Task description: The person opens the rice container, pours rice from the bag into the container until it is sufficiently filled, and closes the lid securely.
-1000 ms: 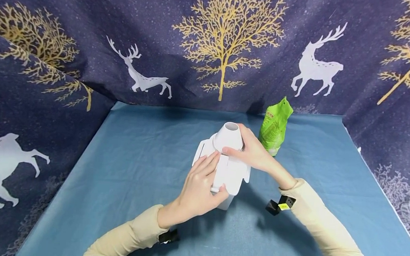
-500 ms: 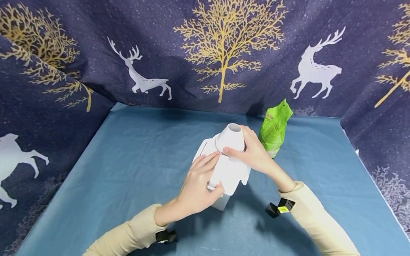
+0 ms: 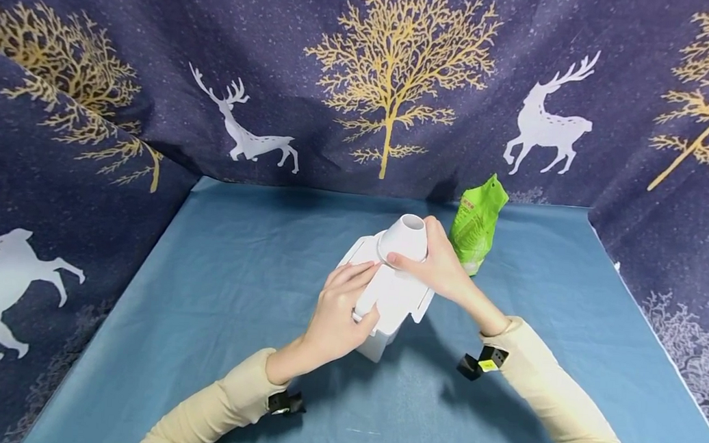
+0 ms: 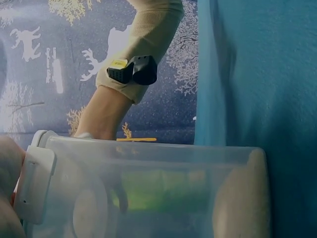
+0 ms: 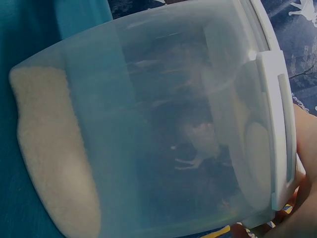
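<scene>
A clear plastic rice storage box (image 5: 163,114) with a white lid (image 3: 398,297) stands at the middle of the table; a pale layer of rice (image 5: 54,144) lies at its bottom. On the lid's far part sits a tapered white cup (image 3: 404,239), narrow round end up. My right hand (image 3: 440,265) grips this cup, thumb across its near side and fingers around its far side. My left hand (image 3: 338,313) holds the lid by its left and near edges, fingers laid over the top and thumb at the near edge. White side clips (image 4: 37,183) show in the wrist views.
Behind and right of the box, a green bag (image 3: 476,223) stands upright on the blue tablecloth (image 3: 253,262). A dark curtain (image 3: 362,112) with deer and trees encloses the back and sides. Black wrist cameras (image 3: 286,403) hang below both sleeves.
The box has turned slightly clockwise: the cup end has shifted right and the near end left. Both hands have kept hold, and my left thumb has moved left with the lid's edge.
</scene>
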Motion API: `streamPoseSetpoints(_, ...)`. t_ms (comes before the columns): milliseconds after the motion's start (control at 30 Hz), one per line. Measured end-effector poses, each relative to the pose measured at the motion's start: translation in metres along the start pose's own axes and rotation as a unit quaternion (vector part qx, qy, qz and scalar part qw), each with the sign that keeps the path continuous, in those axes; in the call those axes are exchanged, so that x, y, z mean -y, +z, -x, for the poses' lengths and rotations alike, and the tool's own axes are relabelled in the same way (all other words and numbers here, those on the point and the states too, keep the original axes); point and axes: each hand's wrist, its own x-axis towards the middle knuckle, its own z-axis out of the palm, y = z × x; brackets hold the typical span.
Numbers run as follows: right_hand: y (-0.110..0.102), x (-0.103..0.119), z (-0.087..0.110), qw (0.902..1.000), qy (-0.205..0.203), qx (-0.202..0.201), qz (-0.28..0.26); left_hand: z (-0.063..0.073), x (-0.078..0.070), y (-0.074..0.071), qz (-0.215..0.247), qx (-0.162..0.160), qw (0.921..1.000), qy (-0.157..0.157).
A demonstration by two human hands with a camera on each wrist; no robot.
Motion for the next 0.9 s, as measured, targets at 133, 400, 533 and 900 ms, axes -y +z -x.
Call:
streamPoseSetpoints(133, 0.001, -0.002, 0.001, 0.9998, 0.004, -0.014, 0.011, -0.002, 0.005, 0.0, 0.011, -0.005, 0.9999, 0.01)
streamPoseSetpoints(400, 0.001, -0.004, 0.001, 0.999, 0.014, -0.03, 0.029, -0.011, 0.028, -0.008, 0.063, 0.031, 0.997, 0.032)
streamPoseSetpoints(533, -0.001, -0.004, -0.001, 0.9994, 0.024, -0.013, 0.021, -0.014, 0.037, -0.012, 0.076, 0.048, 0.995, 0.043)
streamPoseSetpoints(900, -0.004, -0.008, -0.005, 0.9976, 0.043, 0.01, 0.053, -0.02, 0.045, -0.015, 0.092, 0.077, 0.9917, 0.048)
